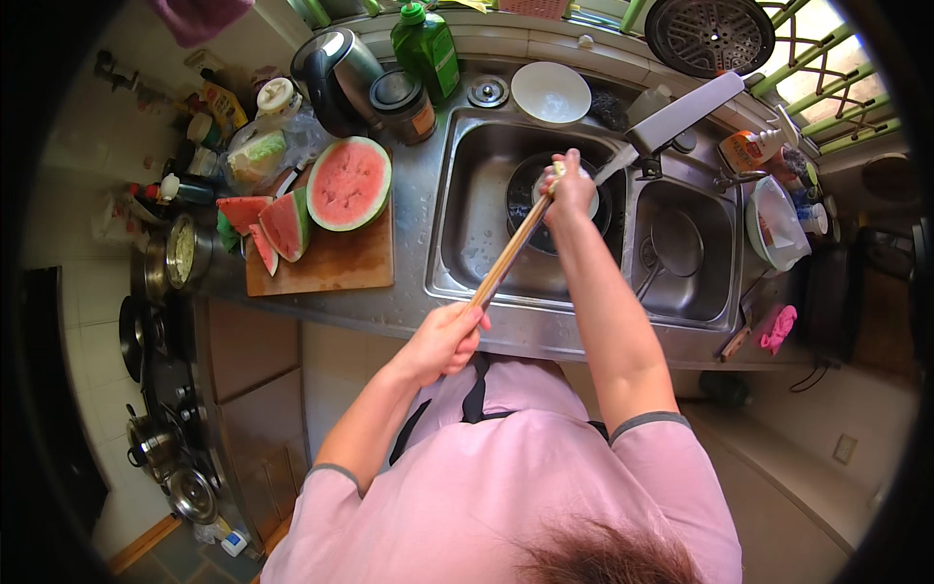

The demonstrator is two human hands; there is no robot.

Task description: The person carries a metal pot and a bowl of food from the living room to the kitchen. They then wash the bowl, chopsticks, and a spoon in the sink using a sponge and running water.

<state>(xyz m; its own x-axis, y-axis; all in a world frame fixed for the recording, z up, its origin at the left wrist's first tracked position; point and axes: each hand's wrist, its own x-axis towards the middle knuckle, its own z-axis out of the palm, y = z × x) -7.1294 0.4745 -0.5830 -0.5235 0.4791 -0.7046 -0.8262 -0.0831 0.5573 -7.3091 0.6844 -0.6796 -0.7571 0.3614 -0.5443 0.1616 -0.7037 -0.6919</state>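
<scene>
My left hand [446, 342] is closed around the near end of a bundle of wooden chopsticks [513, 252], just in front of the counter's edge. The bundle slants up and away over the larger sink basin [471, 212]. At its far end my right hand [570, 188] grips the sticks with a pale yellowish cloth or sponge [558, 172], mostly hidden by the fingers. Water [616, 162] streams from the wide faucet [686, 113] beside that hand. Below it, a dark round pan or bowl [519, 208] sits in the basin, with a whitish dish partly covered by my hand.
Left of the sink, cut watermelon [349, 184] lies on a wooden cutting board [328, 266], with a knife [290, 178] behind. A kettle [339, 80] and green bottle [427, 55] stand at the back. The smaller basin [719, 292] holds a strainer [678, 244]. Another knife [737, 339] lies at right.
</scene>
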